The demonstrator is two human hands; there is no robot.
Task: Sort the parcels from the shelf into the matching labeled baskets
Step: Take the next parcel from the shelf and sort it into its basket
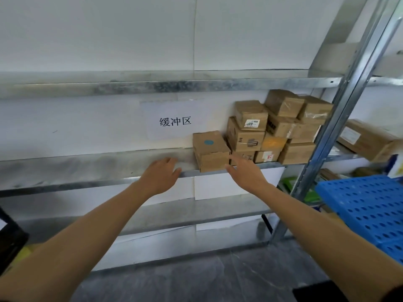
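Observation:
A brown cardboard parcel [210,150] with a blue round sticker on top sits at the front edge of the metal shelf [87,168]. My left hand [160,176] reaches out just left of it with straight fingers, holding nothing. On the parcel's right, my right hand [245,173] is stretched out beside its lower right corner, fingers extended and empty. To the right, a stack of several brown parcels [281,129] fills the shelf; one carries a white label reading 08 [251,123].
A paper sign with Chinese characters [175,122] hangs on the white wall behind the shelf. A blue perforated basket [366,205] stands at lower right. A slanted metal upright [322,144] divides off a second shelf bay with more boxes [366,138]. Lower shelves lie below.

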